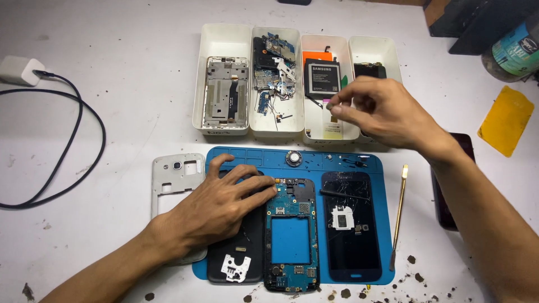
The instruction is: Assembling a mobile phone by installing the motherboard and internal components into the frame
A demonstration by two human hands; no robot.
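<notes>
Left hand (216, 210) spread flat, pinning the black back cover (236, 264) on the blue repair mat (382, 185), fingertips touching the phone circuit-board frame (292, 235); frame's long axis runs toward and away from the wearer. Right hand (387, 112) pinched narrow on something tiny over the third white tray (331, 134), above the battery (322, 77).

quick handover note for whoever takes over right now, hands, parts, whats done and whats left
Left hand: flat on the black back cover, fingertips at the circuit board frame.
Right hand: over the third tray, pinching something too small to identify.
On the blue mat: cover, board frame, cracked screen. White frame at the mat's left edge, spudger to its right.
Done: phone is apart, parts sorted in four trays.
Left: parts on the mat are unsorted.
</notes>
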